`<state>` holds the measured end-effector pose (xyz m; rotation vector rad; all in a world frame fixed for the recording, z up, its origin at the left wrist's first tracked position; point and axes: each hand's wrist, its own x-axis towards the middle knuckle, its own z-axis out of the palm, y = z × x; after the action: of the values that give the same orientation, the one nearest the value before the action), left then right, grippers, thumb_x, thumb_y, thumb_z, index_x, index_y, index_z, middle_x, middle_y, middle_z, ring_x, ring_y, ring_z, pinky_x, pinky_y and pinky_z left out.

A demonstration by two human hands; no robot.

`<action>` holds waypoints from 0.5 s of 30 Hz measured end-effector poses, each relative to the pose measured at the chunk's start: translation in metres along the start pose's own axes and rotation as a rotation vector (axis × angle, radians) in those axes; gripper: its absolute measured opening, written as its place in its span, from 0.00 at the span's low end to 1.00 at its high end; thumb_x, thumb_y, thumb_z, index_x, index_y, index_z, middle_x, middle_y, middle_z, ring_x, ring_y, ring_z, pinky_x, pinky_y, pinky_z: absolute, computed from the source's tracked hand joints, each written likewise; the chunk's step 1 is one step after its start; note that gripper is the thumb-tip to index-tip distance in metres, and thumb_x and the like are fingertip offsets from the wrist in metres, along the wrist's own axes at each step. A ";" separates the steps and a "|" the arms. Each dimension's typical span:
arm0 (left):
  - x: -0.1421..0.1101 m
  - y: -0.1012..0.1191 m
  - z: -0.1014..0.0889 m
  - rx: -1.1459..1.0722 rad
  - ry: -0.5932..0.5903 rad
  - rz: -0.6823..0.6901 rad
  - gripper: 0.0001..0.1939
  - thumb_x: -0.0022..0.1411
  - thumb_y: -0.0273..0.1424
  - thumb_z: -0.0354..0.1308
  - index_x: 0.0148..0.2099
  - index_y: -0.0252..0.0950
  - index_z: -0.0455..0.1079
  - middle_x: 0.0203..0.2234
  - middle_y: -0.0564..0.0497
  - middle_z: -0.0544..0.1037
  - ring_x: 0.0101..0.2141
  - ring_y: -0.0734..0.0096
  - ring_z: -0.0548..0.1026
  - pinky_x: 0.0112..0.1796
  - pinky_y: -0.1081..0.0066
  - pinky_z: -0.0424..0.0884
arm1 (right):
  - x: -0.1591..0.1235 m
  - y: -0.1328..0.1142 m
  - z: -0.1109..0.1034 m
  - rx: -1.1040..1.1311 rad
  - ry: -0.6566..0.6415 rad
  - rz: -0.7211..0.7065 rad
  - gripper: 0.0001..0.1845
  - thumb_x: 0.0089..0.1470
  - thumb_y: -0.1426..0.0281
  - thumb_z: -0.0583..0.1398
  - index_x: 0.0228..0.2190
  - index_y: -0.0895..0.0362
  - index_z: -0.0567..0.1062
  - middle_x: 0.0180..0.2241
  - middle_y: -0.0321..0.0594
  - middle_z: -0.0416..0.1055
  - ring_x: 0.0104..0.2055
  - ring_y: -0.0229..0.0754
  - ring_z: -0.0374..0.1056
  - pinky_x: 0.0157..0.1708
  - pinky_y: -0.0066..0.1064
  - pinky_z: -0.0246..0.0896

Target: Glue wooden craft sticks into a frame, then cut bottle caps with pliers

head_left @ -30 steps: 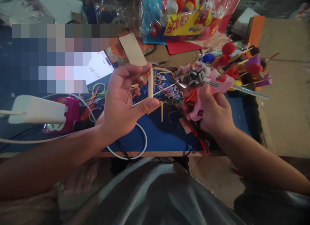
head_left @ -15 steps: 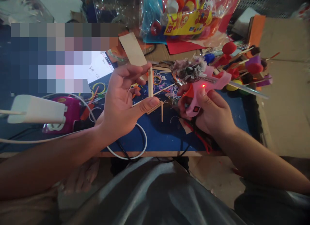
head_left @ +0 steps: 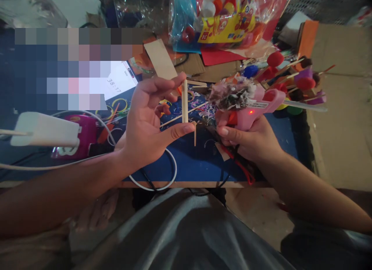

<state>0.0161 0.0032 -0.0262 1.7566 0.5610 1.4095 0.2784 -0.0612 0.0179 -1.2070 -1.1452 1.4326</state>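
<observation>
My left hand (head_left: 148, 122) pinches a short wooden stick (head_left: 184, 101) upright between thumb and forefinger, above the blue work board (head_left: 197, 163). My right hand (head_left: 251, 140) grips a pink hot glue gun (head_left: 255, 107) whose red light is on. The gun's nozzle end is caked with shredded paper scraps (head_left: 231, 93) and points left toward the stick, a short gap away. Thin wooden sticks (head_left: 194, 132) lie on the board just below the held stick.
A phone (head_left: 120, 80) showing a timer lies behind my left hand. A white charger block (head_left: 43, 130) and cable (head_left: 171, 173) sit at left by a magenta object (head_left: 87, 134). Pom-pom sticks (head_left: 293, 78), a bag of craft supplies (head_left: 223, 21) and cardboard (head_left: 343, 107) crowd the back and right.
My right hand has turned the glue gun from pointing up to level and shifted it slightly lower. My left hand with the stick moved slightly right. The phone timer advanced.
</observation>
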 end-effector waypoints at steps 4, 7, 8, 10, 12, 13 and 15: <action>0.001 -0.009 0.003 -0.042 -0.005 0.157 0.48 0.56 0.45 0.87 0.72 0.49 0.69 0.72 0.45 0.79 0.56 0.60 0.82 0.44 0.61 0.77 | 0.001 0.002 -0.001 -0.014 0.024 -0.039 0.31 0.46 0.50 0.85 0.26 0.55 0.76 0.26 0.33 0.72 0.20 0.32 0.61 0.19 0.29 0.53; 0.001 -0.010 0.004 -0.056 -0.008 0.234 0.51 0.54 0.46 0.88 0.72 0.45 0.69 0.72 0.43 0.79 0.57 0.60 0.82 0.43 0.62 0.75 | 0.004 -0.001 0.001 -0.008 0.004 -0.061 0.33 0.48 0.50 0.85 0.21 0.55 0.74 0.24 0.33 0.70 0.22 0.32 0.61 0.22 0.30 0.53; 0.001 -0.009 0.004 -0.043 -0.017 0.210 0.51 0.54 0.46 0.88 0.73 0.46 0.69 0.73 0.44 0.79 0.57 0.60 0.82 0.44 0.61 0.75 | 0.004 -0.002 0.002 -0.005 -0.014 -0.066 0.34 0.49 0.48 0.84 0.20 0.55 0.73 0.22 0.33 0.68 0.22 0.33 0.61 0.22 0.30 0.52; 0.000 -0.005 0.002 -0.014 -0.040 0.154 0.49 0.55 0.46 0.88 0.72 0.49 0.68 0.73 0.46 0.78 0.58 0.59 0.82 0.45 0.59 0.76 | 0.005 -0.003 0.002 -0.004 -0.031 -0.064 0.36 0.50 0.46 0.83 0.17 0.55 0.72 0.21 0.34 0.66 0.23 0.35 0.61 0.21 0.30 0.51; -0.002 -0.001 0.001 0.004 -0.051 0.148 0.49 0.54 0.46 0.88 0.72 0.49 0.68 0.74 0.46 0.78 0.57 0.58 0.82 0.46 0.59 0.77 | 0.004 -0.002 0.002 -0.004 -0.015 -0.046 0.37 0.49 0.44 0.82 0.16 0.55 0.72 0.21 0.35 0.65 0.23 0.36 0.61 0.21 0.30 0.51; -0.002 0.001 0.000 0.019 -0.051 0.138 0.50 0.54 0.47 0.88 0.72 0.49 0.67 0.74 0.46 0.78 0.56 0.58 0.82 0.46 0.58 0.77 | 0.003 -0.002 0.001 -0.005 0.003 -0.036 0.37 0.48 0.44 0.83 0.16 0.55 0.72 0.21 0.35 0.66 0.24 0.36 0.61 0.21 0.30 0.51; -0.004 0.004 -0.001 0.062 -0.058 0.081 0.50 0.54 0.51 0.87 0.71 0.52 0.66 0.74 0.47 0.77 0.57 0.56 0.82 0.48 0.56 0.79 | 0.002 0.000 0.001 -0.008 0.016 -0.021 0.36 0.49 0.45 0.83 0.17 0.55 0.73 0.21 0.35 0.67 0.24 0.36 0.61 0.22 0.31 0.51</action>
<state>0.0139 -0.0015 -0.0255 1.8821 0.5126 1.4041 0.2777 -0.0591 0.0180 -1.2064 -1.1503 1.4010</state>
